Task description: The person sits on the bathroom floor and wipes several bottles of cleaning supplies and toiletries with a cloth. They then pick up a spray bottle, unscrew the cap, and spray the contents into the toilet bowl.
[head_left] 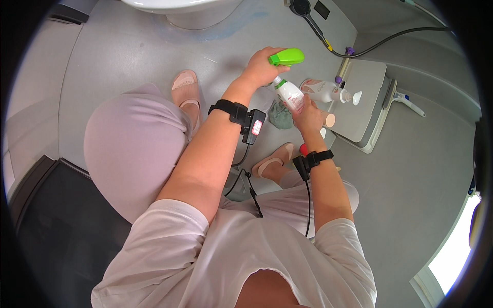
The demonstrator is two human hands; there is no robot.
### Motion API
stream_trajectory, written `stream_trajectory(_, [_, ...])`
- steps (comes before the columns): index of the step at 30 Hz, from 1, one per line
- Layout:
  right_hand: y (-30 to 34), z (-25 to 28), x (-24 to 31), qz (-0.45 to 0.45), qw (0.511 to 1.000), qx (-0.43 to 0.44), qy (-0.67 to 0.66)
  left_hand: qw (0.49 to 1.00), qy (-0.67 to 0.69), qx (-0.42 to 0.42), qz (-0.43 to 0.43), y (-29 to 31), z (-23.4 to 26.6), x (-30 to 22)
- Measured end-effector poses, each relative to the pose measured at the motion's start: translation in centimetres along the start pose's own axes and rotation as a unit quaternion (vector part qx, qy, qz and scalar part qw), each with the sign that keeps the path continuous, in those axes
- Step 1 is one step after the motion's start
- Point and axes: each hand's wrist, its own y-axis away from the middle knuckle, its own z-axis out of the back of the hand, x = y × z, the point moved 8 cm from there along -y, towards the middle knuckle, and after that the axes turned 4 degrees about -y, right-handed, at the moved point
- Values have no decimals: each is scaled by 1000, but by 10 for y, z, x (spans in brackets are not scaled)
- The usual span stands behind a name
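My left hand [260, 68] is closed around a bright green spray head [287, 57]. Below it, my right hand [309, 117] grips a white bottle [290, 95] with a green collar, tilted with its neck toward my left hand. The spray head looks apart from the bottle's neck, though my left fingers partly cover the space between. Just beyond my right hand lies a clear and pink pump bottle [322, 91] with a white pump top. A grey-green cloth [280, 115] rests on the floor beside the white bottle. A beige cap [328, 120] shows next to my right hand.
A flat grey lidded box [360, 97] stands at the right, with a squeegee [409, 104] by it. A black shower head [300, 7] and hose lie at the far right. The white toilet base [203, 16] is at the back. Something red [303, 149] sits near my right wrist.
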Motion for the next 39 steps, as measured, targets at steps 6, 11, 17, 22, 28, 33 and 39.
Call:
stream_trajectory(6, [1,3,2,3,1000,2,16,1000,-3,3,2,0,0,0])
stream_trajectory(11, [1,4,3,9,1000,-5,20,1000,-6,3,-2,0,0,-1])
stream_trajectory(17, [1,3,2,7,1000,-7,25,1000,-3,5,-3,0,0,-2])
stream_trajectory(22, [1,3,2,10,1000,-7,25,1000,0,2,-8,1,0,-3])
stream_trajectory(28, [0,0,0,13,1000,-10,19,1000,4,3,-10,0,-1,-2])
stream_trajectory(33, [0,-5,-1,36,998,-32,-28,1000,5,1,-9,0,0,-2])
stream_trajectory(39, [8,-20,-11,19,989,28,-143,999,48,-9,3,1,2,0])
